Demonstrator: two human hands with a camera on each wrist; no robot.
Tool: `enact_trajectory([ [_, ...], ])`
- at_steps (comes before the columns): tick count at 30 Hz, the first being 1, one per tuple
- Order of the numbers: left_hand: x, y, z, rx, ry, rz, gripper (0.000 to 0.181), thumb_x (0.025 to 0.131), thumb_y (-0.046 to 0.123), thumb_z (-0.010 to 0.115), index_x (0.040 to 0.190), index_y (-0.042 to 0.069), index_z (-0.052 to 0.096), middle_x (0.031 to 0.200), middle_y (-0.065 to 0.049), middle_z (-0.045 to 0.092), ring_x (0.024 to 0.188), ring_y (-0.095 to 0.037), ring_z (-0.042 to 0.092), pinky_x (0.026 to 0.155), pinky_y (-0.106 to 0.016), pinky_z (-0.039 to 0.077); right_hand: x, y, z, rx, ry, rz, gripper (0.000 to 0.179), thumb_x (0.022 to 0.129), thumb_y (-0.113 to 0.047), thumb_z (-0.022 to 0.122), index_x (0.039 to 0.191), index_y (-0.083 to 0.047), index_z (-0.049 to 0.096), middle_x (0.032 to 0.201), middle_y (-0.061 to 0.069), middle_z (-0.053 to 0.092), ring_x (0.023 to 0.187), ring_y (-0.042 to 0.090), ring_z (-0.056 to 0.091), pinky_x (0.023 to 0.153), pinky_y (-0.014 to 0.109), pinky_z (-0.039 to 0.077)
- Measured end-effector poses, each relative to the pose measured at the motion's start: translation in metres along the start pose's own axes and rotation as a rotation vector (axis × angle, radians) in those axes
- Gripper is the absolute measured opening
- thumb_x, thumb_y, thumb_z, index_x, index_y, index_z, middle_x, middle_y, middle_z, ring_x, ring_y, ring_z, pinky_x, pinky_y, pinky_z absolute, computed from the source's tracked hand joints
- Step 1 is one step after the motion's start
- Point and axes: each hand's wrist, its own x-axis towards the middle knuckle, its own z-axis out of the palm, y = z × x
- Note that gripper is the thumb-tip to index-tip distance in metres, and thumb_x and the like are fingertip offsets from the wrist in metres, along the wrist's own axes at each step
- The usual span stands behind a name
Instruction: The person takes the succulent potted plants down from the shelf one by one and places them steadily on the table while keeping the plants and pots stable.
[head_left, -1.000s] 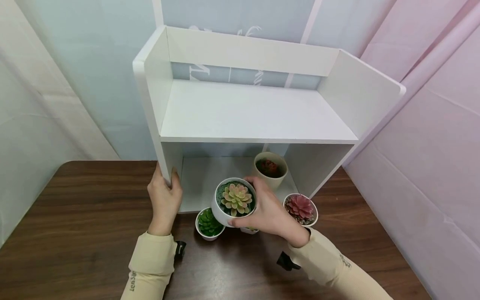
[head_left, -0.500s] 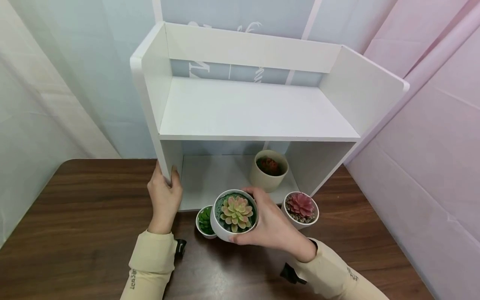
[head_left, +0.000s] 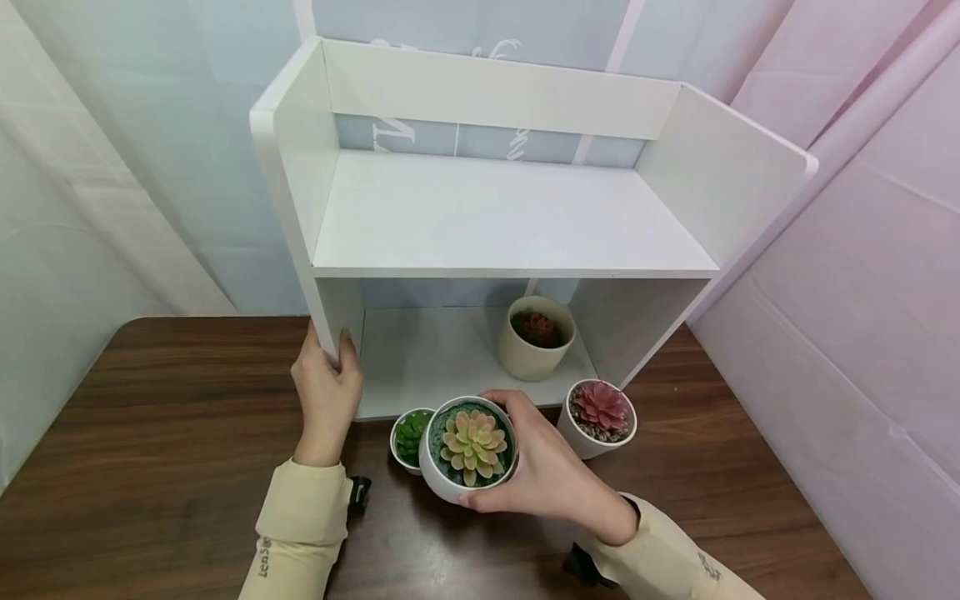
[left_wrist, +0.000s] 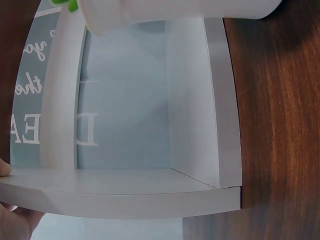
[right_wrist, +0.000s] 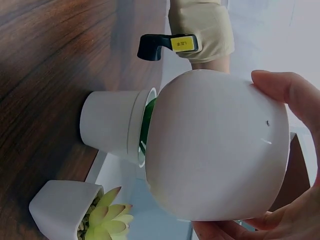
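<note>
My right hand (head_left: 550, 475) grips a round white pot (right_wrist: 220, 145) by its side, thumb on the near side and fingers behind. Inside it is a pale green, pink-tipped succulent (head_left: 474, 446). The pot is held above the table, partly covering a smaller white pot with a green plant (head_left: 411, 437) in the head view. With my left hand (head_left: 326, 400) I hold the left side panel of a white two-tier shelf (head_left: 480, 212), thumb inside and fingers outside. In the left wrist view, only parts of that hand's fingers (left_wrist: 15, 222) show at the panel.
A cream pot with a reddish plant (head_left: 536, 337) stands on the shelf's lower board, towards the right. A white pot with a dark pink succulent (head_left: 597, 417) is before the right panel. A small white pot with a yellow-green succulent (right_wrist: 65, 207) stands on the wooden table (head_left: 172, 467).
My right hand has drawn the round pot away from the shelf, nearer to me. The head view has shifted slightly. My left hand keeps its hold on the panel.
</note>
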Motion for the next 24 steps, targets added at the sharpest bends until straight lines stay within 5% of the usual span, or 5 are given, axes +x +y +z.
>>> enact_trajectory([
  [24, 0.001, -0.001, 0.001, 0.001, 0.012, 0.01, 0.035, 0.093, 0.001, 0.052, 0.128, -0.006, 0.053, 0.118, -0.029, 0.062, 0.104, -0.045, 0.062, 0.079, -0.06, 0.049, -0.028, -0.006, 0.011, 0.009, -0.068, -0.09, 0.095, 0.055, -0.04, 0.09, 0.133, -0.018, 0.042, 0.125, -0.011, 0.05, 0.112, 0.006, 0.051, 0.097, 0.033, 0.045],
])
